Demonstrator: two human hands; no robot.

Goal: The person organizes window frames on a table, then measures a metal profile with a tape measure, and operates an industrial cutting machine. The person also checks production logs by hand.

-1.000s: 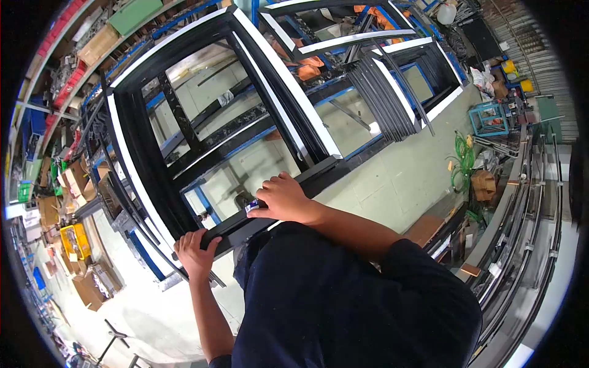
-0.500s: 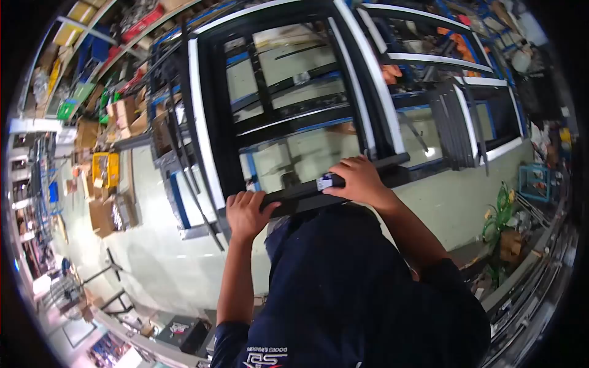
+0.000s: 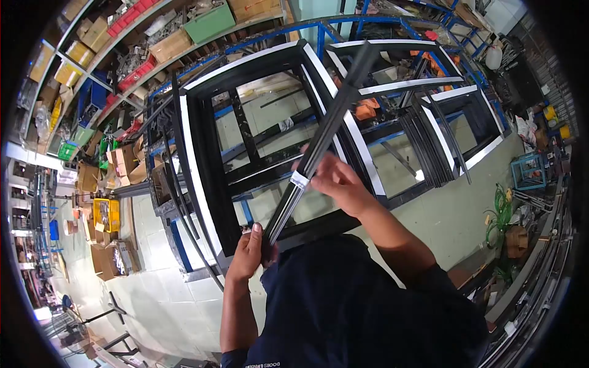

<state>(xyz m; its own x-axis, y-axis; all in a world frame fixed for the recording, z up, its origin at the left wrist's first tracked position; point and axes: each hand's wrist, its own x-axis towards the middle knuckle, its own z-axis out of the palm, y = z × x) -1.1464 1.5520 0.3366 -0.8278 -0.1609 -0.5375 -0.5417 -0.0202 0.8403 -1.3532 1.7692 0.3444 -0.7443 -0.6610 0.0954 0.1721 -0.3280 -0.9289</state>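
Note:
A long black profile bar [image 3: 331, 126] slants up and to the right in front of me, with a white label [image 3: 299, 180] wrapped on its lower half. My left hand [image 3: 247, 253] grips its lower end, thumb along the near side. Around the bar near the label, my right hand [image 3: 343, 184] is closed, its fingers partly hidden behind it. Beneath the bar lies a large black frame [image 3: 205, 159] with white strips on its edges, resting on a blue-railed stand [image 3: 178, 242].
More black frames [image 3: 408, 89] lie to the right. Shelves with boxes and bins [image 3: 211, 21] line the back left. A yellow crate [image 3: 106, 214] and cardboard boxes [image 3: 110, 260] sit on the floor at left. At right stand a blue metal rack [image 3: 527, 172] and a green hose [image 3: 500, 211].
The bar has swung from nearly level to a steep slant, its far end rising to the upper right. Both hands still hold it; my left is slightly lower. The view has shifted.

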